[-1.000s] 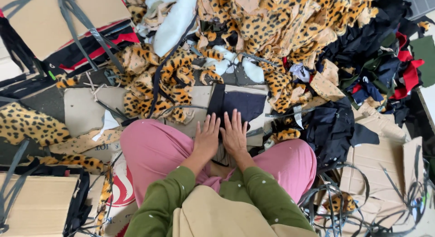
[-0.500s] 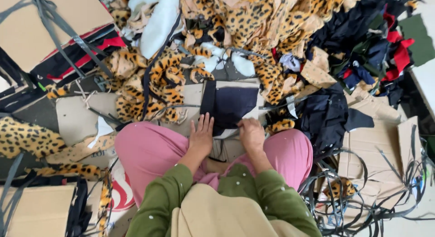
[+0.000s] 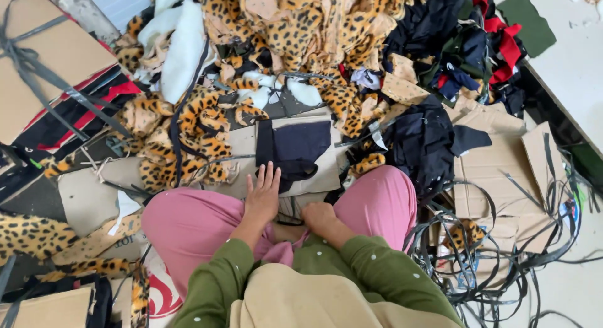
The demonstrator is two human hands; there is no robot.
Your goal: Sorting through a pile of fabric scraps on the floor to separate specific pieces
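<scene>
Green sleeves at the bottom centre of the frame, and you're sitting cross-legged in pink trousers (image 3: 188, 224). Your left hand (image 3: 262, 195) is lying flat with the fingers spread, palm down on the inner edge of your left knee, fingertips reaching the cardboard sheet (image 3: 314, 171) just above. Your right hand (image 3: 318, 216) is curling into a loose fist low between your knees; whether it is pinching anything I cannot tell. Just above the hands, at frame centre, the dark navy fabric piece (image 3: 294, 147) is lying on that cardboard, one corner drooping toward your left fingertips. To its left, leopard-print scraps (image 3: 182, 136) are spilling over more cardboard. To the right, black cloth (image 3: 421, 143) is bunching beside your right knee, with black straps (image 3: 496, 265) tangling in the lower right. Farther up, a big leopard-print heap (image 3: 301, 26) is filling the top centre, white fleece (image 3: 182, 48) at upper left, red and black garments (image 3: 483, 45) at upper right.
</scene>
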